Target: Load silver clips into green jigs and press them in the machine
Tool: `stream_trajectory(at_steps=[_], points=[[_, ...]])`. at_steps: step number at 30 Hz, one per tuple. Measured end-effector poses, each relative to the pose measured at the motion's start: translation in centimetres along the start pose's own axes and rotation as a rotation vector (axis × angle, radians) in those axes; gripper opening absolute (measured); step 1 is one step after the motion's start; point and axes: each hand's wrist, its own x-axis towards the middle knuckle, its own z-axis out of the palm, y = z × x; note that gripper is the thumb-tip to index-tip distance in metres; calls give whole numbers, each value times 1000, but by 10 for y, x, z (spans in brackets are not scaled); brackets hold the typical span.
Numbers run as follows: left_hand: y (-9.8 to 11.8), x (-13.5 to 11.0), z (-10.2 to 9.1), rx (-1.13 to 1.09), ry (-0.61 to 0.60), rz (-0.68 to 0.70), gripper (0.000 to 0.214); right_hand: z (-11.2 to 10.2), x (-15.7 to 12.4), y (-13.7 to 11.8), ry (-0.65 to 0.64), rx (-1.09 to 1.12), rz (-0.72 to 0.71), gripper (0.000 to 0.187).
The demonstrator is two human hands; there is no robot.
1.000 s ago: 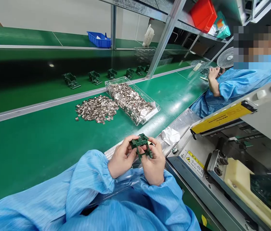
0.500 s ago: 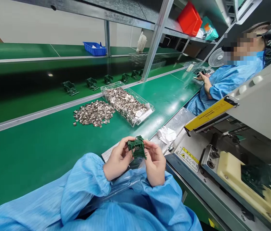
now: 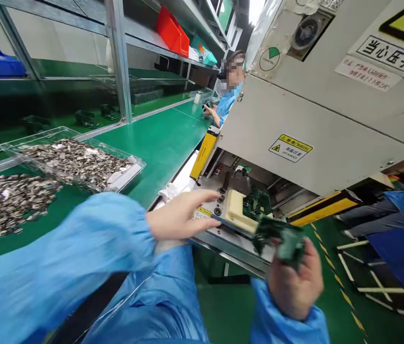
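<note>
My right hand (image 3: 295, 286) is closed round a dark green plastic part (image 3: 282, 241) with a frame-like shape, blurred by motion. It holds the part up in front of the machine's lower bed. Empty, my left hand (image 3: 183, 215) reaches toward the machine with thumb and fingers apart. Beyond both hands, a cream-coloured fixture block (image 3: 236, 210) sits on the machine bed, and another dark green part (image 3: 257, 203) rests in it. The fixture lies between my two hands, and neither hand visibly touches it.
A large grey press (image 3: 280, 114) with warning labels overhangs the fixture, flanked by yellow guard bars (image 3: 204, 153). At left, a clear tray (image 3: 80, 162) of small metal pieces stands beside a loose metal heap (image 3: 11, 203). A co-worker (image 3: 228, 95) in blue sits farther along the bench.
The view has swung right toward the machine. My left hand has let go of the green part and spread its fingers; my right hand has carried the part rightward.
</note>
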Motion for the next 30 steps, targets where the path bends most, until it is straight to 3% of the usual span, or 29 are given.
stream_trajectory(at_steps=[2,3,6,9,11,14,18,20,23,26,28,30], points=[[0,49,26,94,43,151,61,-33,13,11,283,-8,-11,56],[-1,71,40,112,45,171,69,-45,17,15,332,-8,7,53],[0,114,74,61,12,66,83,-65,25,21,230,-77,104,52],[4,121,79,-120,49,-35,82,-62,36,22,114,-118,111,60],[7,106,64,-236,106,-25,79,-53,51,24,33,-132,97,66],[5,58,23,-289,98,-26,68,-36,78,30,-175,-211,68,70],[-15,-19,-35,-130,-53,-236,62,-18,105,40,-550,-302,40,63],[-32,-50,-51,-36,-75,-360,59,-12,110,45,-627,-297,27,61],[-56,-75,-53,-27,-59,-356,54,-9,107,50,-619,-368,-1,62],[-72,-76,-39,-147,-31,-294,53,-22,91,54,-535,-575,-95,72],[-78,-70,-29,-201,-16,-299,52,-43,70,55,-348,-718,-80,77],[-82,-61,-22,-214,-23,-273,51,-69,43,53,-50,-830,91,70]])
